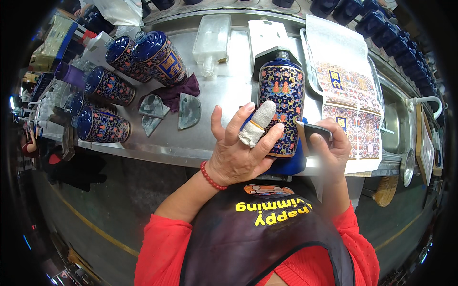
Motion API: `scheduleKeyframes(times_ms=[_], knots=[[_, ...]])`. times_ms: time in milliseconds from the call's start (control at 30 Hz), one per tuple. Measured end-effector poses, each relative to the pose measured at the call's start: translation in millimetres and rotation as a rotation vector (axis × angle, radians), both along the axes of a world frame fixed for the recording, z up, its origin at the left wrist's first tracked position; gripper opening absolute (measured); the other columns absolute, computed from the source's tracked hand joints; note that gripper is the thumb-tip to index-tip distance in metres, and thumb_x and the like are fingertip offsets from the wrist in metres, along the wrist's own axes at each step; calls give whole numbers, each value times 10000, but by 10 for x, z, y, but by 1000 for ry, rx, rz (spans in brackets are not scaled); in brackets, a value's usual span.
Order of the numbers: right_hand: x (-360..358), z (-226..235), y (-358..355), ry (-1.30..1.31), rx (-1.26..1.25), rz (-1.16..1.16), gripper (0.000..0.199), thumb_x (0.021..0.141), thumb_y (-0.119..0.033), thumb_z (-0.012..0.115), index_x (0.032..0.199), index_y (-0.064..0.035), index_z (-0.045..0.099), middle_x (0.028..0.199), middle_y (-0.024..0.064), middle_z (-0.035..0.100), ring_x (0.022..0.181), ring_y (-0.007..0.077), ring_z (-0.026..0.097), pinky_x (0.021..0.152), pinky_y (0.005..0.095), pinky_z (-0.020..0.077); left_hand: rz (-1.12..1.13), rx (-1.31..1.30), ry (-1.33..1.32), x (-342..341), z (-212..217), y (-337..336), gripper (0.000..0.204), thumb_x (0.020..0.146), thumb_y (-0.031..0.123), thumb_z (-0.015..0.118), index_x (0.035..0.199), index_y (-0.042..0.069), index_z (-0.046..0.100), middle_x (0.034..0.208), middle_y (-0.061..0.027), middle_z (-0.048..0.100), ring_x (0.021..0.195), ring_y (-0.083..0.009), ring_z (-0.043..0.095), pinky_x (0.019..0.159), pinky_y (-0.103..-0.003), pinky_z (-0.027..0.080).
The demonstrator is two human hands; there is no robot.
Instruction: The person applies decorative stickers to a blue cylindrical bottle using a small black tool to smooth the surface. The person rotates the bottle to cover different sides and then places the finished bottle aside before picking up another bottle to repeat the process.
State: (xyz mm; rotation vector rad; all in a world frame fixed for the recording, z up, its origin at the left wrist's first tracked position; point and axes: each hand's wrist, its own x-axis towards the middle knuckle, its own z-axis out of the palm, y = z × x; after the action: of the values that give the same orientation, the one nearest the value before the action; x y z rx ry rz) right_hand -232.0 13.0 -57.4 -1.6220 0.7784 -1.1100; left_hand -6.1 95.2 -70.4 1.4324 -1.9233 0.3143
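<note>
A dark blue bottle [280, 97] with a colourful flower pattern lies in front of me, neck pointing away, its shoulder against a dark notched rest [260, 61]. Beside its lower left part is my left hand [242, 150], fingers spread and holding nothing; one finger wears a thick whitish-grey cover with an orange band. Some of its fingertips overlap the bottle, though I cannot tell how firmly they touch. Between the thumb and fingers of my right hand [331, 145] is a dark flat scraper-like piece [317, 132], its pale tip close to the bottle's right side.
Patterned decal sheets [355, 114] lie on a tray at the right, beside a metal sink [392, 131]. Several patterned blue bottles [160, 57] stand at the left. Grey-green curved pieces [190, 112] lie by a purple cloth [183, 93]. A clear bottle [212, 40] lies farther back.
</note>
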Motion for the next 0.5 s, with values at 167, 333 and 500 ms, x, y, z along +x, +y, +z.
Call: scheduleKeyframes(times_ms=[167, 333, 500], knots=[[5, 24, 17, -34, 47, 12, 166, 938, -85, 743, 1038, 15, 656, 945, 43, 622, 787, 80, 568, 654, 208, 439, -10, 26, -30, 14, 15, 16, 613, 739, 445, 785, 1303, 263, 628, 1417, -106, 543, 1420, -327, 342, 1199, -644, 34], [8, 15, 2, -17, 6, 1, 166, 939, -88, 744, 1036, 14, 657, 940, 42, 623, 794, 80, 567, 660, 209, 439, -25, 52, -29, 31, 21, 57, 623, 743, 477, 799, 1302, 264, 626, 1425, -118, 546, 1426, -342, 326, 1211, -627, 17], [-1, -16, -14, -1, -9, -7, 172, 937, -99, 748, 1033, 12, 658, 937, 39, 626, 804, 80, 563, 673, 209, 434, -39, 70, -17, 29, 30, 72, 642, 749, 502, 794, 1315, 252, 622, 1421, -129, 554, 1422, -345, 326, 1213, -622, 19]])
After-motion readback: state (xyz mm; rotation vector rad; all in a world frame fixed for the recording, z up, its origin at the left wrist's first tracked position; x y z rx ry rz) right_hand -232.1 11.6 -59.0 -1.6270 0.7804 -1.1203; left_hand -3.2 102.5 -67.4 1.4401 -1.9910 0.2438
